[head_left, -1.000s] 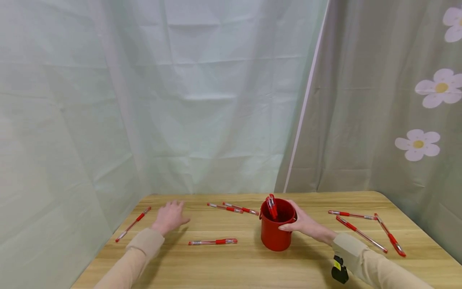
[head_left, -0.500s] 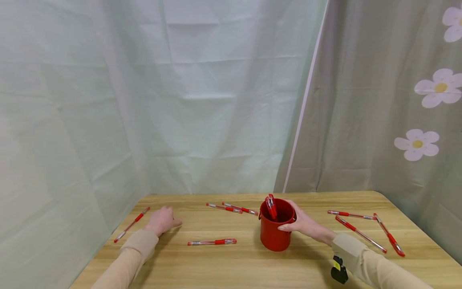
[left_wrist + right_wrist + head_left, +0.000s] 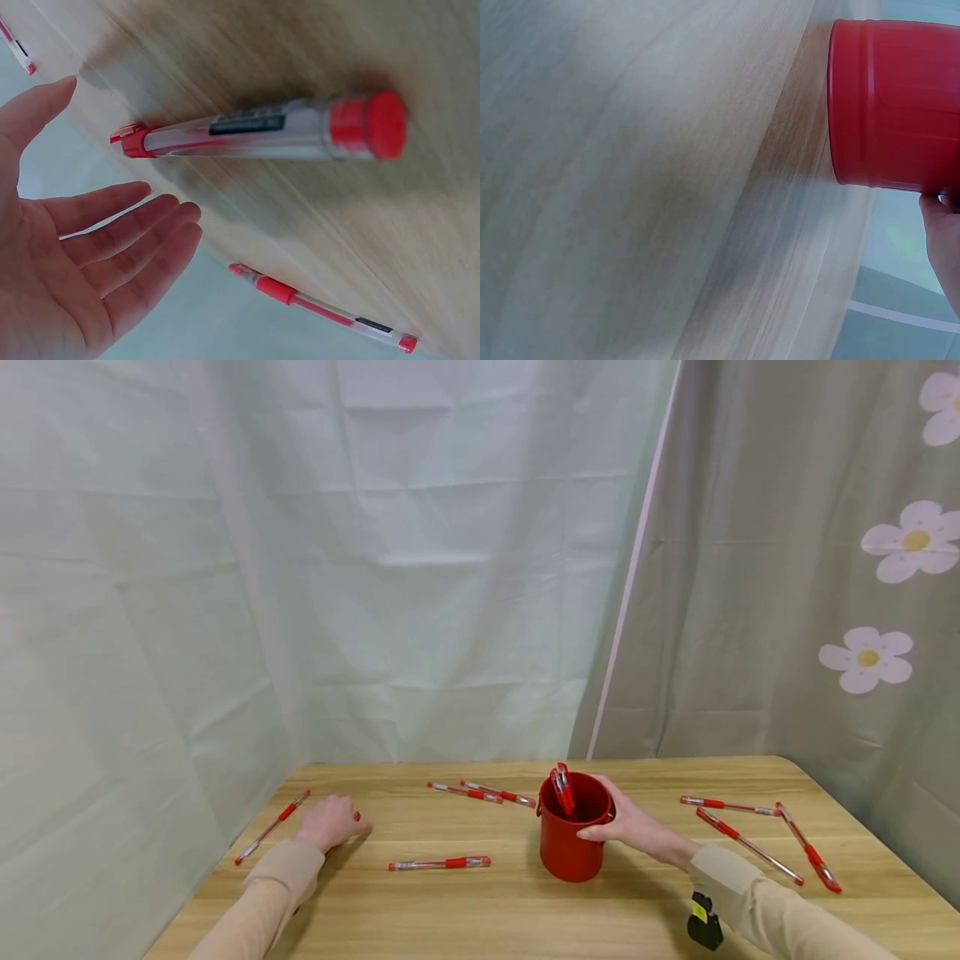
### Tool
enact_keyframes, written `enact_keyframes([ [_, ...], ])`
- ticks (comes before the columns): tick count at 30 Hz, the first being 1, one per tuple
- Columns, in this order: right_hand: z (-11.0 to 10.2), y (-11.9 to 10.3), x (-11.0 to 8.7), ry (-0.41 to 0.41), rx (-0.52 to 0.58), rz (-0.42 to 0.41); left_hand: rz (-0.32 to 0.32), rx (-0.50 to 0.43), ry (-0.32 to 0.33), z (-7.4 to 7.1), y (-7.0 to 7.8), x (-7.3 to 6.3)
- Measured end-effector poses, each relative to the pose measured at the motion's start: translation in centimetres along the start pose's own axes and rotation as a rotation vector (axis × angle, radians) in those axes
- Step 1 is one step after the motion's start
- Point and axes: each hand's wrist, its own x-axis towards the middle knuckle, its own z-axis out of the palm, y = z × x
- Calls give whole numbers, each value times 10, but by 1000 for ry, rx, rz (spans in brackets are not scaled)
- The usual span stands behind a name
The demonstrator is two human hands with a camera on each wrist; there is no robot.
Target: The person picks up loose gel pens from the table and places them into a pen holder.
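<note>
My left hand point(image 3: 330, 823) is low over the left part of the table. In the left wrist view its fingers point(image 3: 124, 244) are extended, with the thumb apart. A clear gel pen point(image 3: 247, 135) with red ends lies between thumb and fingers, its clip end just beyond the fingertips. From the head view this pen is mostly hidden under the hand, only a red tip showing. My right hand point(image 3: 637, 827) grips the rim of a red bucket point(image 3: 572, 847), thumb in front. Inside, two red pens point(image 3: 562, 787) lean upright. The right wrist view shows the bucket's side and base.
One red pen point(image 3: 272, 827) lies left of my left hand and another pen point(image 3: 439, 863) lies front centre. Two pens point(image 3: 480, 792) lie left of the bucket, and several more, including one pen point(image 3: 750, 846), at the right. Curtains point(image 3: 450, 610) hang behind the wooden table point(image 3: 487, 914).
My left hand has moved left and nearer to me, lower toward the table, and a red pen tip now shows beside it. The right hand and bucket stay in place.
</note>
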Motion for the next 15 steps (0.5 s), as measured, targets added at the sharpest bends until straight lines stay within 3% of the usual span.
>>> enact_keyframes([
  [15,1,2,0,15,-11,14,6,-3,-22,1,3,-4],
])
